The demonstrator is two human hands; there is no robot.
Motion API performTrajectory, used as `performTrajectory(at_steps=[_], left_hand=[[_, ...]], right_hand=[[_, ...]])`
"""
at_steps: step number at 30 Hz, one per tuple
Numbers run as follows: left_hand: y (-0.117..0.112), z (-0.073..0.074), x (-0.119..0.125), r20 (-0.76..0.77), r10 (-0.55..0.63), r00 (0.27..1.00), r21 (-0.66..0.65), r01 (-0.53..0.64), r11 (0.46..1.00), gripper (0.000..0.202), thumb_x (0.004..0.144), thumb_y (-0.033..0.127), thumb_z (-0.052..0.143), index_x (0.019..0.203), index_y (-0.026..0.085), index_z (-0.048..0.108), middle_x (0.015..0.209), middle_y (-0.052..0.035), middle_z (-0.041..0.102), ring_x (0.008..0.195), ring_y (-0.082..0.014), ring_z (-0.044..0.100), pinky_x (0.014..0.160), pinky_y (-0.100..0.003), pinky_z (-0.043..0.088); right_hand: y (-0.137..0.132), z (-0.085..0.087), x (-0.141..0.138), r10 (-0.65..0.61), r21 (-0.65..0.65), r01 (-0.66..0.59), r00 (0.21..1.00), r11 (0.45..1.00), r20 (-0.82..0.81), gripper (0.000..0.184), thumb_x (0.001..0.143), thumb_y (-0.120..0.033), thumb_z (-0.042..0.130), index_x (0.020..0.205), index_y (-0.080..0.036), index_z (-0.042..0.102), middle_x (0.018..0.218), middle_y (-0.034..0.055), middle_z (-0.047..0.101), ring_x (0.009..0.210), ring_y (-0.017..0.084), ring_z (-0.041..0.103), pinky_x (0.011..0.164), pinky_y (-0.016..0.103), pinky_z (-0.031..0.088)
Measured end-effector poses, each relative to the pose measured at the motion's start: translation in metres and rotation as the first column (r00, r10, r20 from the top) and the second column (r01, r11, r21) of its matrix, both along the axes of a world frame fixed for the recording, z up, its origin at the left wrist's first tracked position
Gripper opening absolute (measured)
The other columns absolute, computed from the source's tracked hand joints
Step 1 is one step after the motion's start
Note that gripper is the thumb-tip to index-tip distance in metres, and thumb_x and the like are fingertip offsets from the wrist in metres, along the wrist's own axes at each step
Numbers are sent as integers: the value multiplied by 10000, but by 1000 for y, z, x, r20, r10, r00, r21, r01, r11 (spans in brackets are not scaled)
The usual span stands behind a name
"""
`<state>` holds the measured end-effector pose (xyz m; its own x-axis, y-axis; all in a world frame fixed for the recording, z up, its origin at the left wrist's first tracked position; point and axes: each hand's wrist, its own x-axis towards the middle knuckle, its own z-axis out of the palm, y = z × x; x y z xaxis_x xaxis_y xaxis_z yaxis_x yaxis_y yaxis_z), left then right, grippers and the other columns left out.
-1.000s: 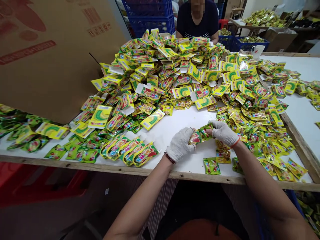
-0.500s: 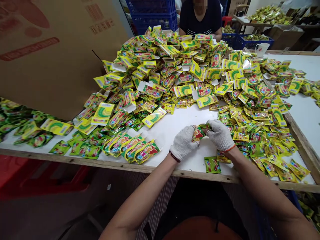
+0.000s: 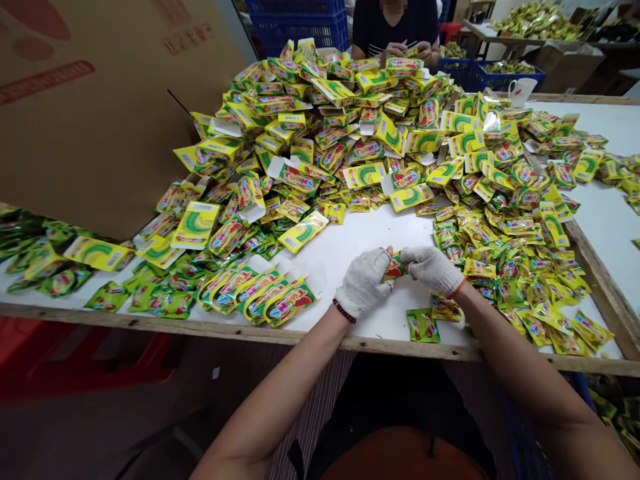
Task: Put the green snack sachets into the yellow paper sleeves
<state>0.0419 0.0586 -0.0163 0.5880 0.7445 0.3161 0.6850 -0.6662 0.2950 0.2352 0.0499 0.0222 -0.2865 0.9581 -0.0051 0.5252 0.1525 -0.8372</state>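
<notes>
In front of me, over the white tabletop (image 3: pixel 385 233), my left hand (image 3: pixel 364 283) in a white knitted glove is wrapped round a small green and red candy box (image 3: pixel 393 267). My right hand (image 3: pixel 433 270), gloved too, has its fingers closed at the right end of that box; whether a packet is between them is hidden. A green candy packet (image 3: pixel 423 325) lies just below my hands, beside a yellow packet (image 3: pixel 447 309). To the left, a row of candy boxes (image 3: pixel 255 293) leans together with their flaps up.
A high heap of candy boxes (image 3: pixel 320 127) fills the back. Loose packets (image 3: pixel 530 287) spread at right inside a wooden rim (image 3: pixel 603 293). A big cardboard carton (image 3: pixel 100 127) stands at left. Opposite, a co-worker (image 3: pixel 395 33) handles a small item. A white mug (image 3: pixel 521 92) stands farther back.
My right hand has moved slightly left, closer to the box, and the green piece at its fingertips no longer shows. The co-worker's hands have risen into view above the heap.
</notes>
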Motion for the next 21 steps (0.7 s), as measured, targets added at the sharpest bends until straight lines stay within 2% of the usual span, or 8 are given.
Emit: performTrajectory(at_steps=[4, 7, 10, 13, 15, 17, 19, 21], left_hand=[[2, -3, -1, 50, 18, 999, 38, -20, 999, 664, 782, 256, 573, 1406, 85, 426, 1223, -185, 616, 1081, -314, 596, 930, -456, 512], [4, -3, -3, 108, 0, 994, 45, -5, 999, 622, 802, 257, 562, 1388, 84, 447, 1184, -174, 629, 1065, -294, 602, 931, -423, 514], [1, 5, -9, 74, -10, 997, 18, 9, 1000, 631, 811, 264, 570, 1411, 122, 438, 1152, -144, 637, 1040, -274, 608, 898, -393, 519], [-12, 20, -26, -101, 43, 994, 2, -43, 999, 669, 801, 254, 599, 1440, 150, 427, 1146, -132, 634, 1012, -282, 613, 859, -399, 514], [-21, 31, -41, -234, 116, 965, 1, -119, 993, 611, 811, 288, 617, 1397, 166, 488, 1128, -127, 637, 989, -298, 617, 839, -414, 506], [-24, 40, -58, -307, 171, 936, -8, -182, 983, 522, 826, 399, 633, 1292, 171, 577, 1106, -120, 642, 976, -307, 617, 835, -421, 497], [-16, 48, -71, -288, 206, 935, -20, -221, 975, 479, 842, 479, 615, 1204, 165, 614, 1119, -117, 643, 1017, -303, 609, 872, -406, 486], [6, 54, -78, -231, 254, 939, -38, -269, 962, 389, 892, 432, 554, 1168, 163, 610, 1173, -116, 632, 1088, -278, 594, 926, -367, 467]], right_hand=[[-4, 5, 6, -50, -275, 13, 990, 961, -129, 264, 770, -284, 543, 945, -159, 695, 534, -30, 548, 477, 103, 473, 488, 212, 377], [-9, 7, 5, -39, -441, -120, 941, 890, -335, 353, 779, -406, 624, 1011, -142, 659, 512, -36, 533, 424, 94, 468, 400, 184, 316], [-11, 7, -5, 6, -478, -270, 876, 836, -483, 422, 740, -484, 686, 995, -149, 650, 601, -18, 580, 425, 82, 503, 366, 167, 283], [-9, 9, -9, 14, -460, -239, 898, 855, -440, 405, 773, -496, 648, 992, -156, 663, 764, 39, 662, 462, 93, 546, 388, 184, 349], [-3, 11, 0, -61, -365, -45, 960, 930, -274, 324, 821, -421, 590, 983, -155, 678, 847, 69, 684, 527, 117, 582, 454, 216, 432], [5, 11, 21, -187, -106, 186, 982, 977, 4, 244, 837, -287, 539, 974, -155, 693, 912, 91, 686, 678, 166, 633, 591, 260, 507], [14, 8, 47, -289, 213, 229, 904, 950, 317, 259, 815, -169, 512, 991, -151, 701, 1056, 127, 664, 919, 237, 643, 782, 319, 518], [20, 2, 70, -327, 307, 180, 776, 934, 540, 358, 811, -107, 477, 1093, -165, 690, 1227, 146, 610, 1036, 273, 619, 865, 353, 494]])
